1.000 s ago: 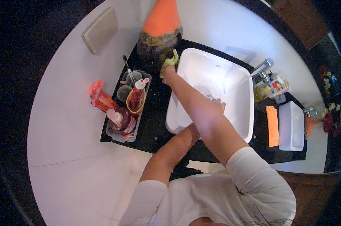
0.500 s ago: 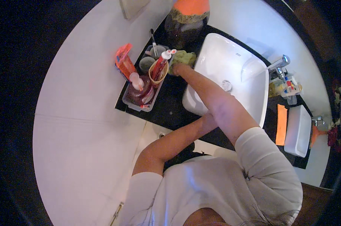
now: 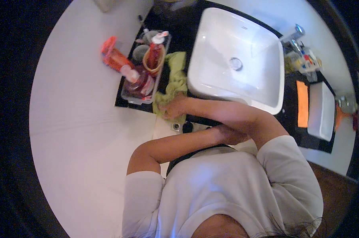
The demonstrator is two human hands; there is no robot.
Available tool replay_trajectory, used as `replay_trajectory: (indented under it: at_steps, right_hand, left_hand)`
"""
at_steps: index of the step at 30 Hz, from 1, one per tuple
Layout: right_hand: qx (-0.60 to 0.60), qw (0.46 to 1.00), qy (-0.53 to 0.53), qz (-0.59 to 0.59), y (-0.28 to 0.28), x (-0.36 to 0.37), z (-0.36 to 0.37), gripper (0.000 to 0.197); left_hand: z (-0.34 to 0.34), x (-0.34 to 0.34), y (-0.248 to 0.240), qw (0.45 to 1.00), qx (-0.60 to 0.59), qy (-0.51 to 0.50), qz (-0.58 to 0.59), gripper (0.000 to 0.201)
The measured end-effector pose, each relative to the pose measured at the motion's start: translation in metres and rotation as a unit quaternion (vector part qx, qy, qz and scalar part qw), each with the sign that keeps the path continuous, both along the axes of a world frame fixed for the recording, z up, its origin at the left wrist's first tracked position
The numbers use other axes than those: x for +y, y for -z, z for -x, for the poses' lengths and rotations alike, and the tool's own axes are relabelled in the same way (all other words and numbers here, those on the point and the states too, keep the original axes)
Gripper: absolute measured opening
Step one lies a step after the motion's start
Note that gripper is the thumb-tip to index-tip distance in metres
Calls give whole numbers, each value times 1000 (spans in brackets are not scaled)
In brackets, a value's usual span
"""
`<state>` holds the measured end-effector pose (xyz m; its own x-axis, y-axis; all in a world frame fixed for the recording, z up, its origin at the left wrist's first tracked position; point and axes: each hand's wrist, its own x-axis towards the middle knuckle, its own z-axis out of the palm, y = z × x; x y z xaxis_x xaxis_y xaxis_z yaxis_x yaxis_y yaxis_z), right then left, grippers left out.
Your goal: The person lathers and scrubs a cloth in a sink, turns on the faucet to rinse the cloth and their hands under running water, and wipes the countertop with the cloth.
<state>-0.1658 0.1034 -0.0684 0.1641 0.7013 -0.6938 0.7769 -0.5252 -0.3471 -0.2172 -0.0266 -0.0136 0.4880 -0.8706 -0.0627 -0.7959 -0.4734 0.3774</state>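
A yellow-green cloth (image 3: 177, 81) lies bunched along the black countertop (image 3: 284, 95), between the white basin and a clear tray. My right hand (image 3: 174, 108) grips its near end at the counter's front edge, the right arm crossing over to the left. Under that forearm is my left hand (image 3: 233, 135), in front of the counter; its fingers are hidden and blurred. Close to the cloth, the clear tray (image 3: 138, 101) holds a dark red pump bottle (image 3: 141, 84), a red tube (image 3: 155, 53) in a tan cup and grey cups.
The white square basin (image 3: 215, 51) fills the middle of the counter, with a chrome tap (image 3: 294, 35) at its far right. Small bottles (image 3: 306, 61) stand behind it. Farther right are an orange cloth (image 3: 302, 103) and a white rectangular vessel (image 3: 321, 111). A pale wall (image 3: 72, 103) borders the left.
My right hand has come nearer along the counter's left side, drawing the cloth to the front edge. The view has shifted, and water no longer shows running from the tap.
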Motion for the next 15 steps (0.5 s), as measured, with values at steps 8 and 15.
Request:
replay_trajectory:
  at_steps: [8,15]
  right_hand:
    - [-41,992,34,-115,-7,-152,-8,51]
    - [-124,954,269,-33,-34,-368,15,31]
  left_hand:
    - [-13,-42,-19,885,433,172,-13,31]
    - [-64,-56,-60,878,410,208,136,26]
